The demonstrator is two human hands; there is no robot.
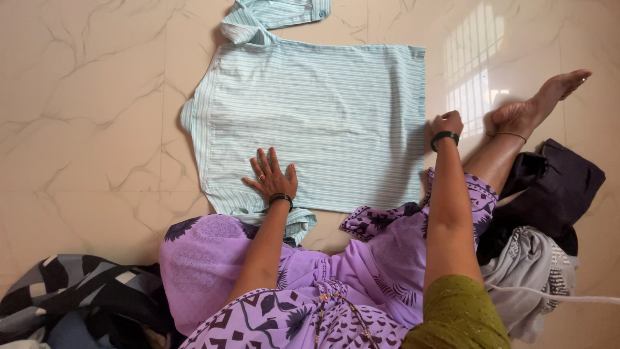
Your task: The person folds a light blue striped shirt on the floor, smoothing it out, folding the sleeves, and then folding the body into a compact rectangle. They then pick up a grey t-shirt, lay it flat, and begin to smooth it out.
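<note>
A pale blue striped shirt (323,110) lies spread flat on the marble floor, collar toward the far side, one sleeve folded near my knee. My left hand (272,176) rests flat on the shirt's near part, fingers spread, a black band on the wrist. My right hand (447,123) is closed on the shirt's right edge, pinching the hem; it also wears a black band. I sit on the floor in purple patterned cloth.
A black and grey garment pile (542,213) lies at my right beside my outstretched leg and foot (536,106). A black, white and grey striped cloth (71,297) lies at lower left. The floor (84,116) is glossy beige marble.
</note>
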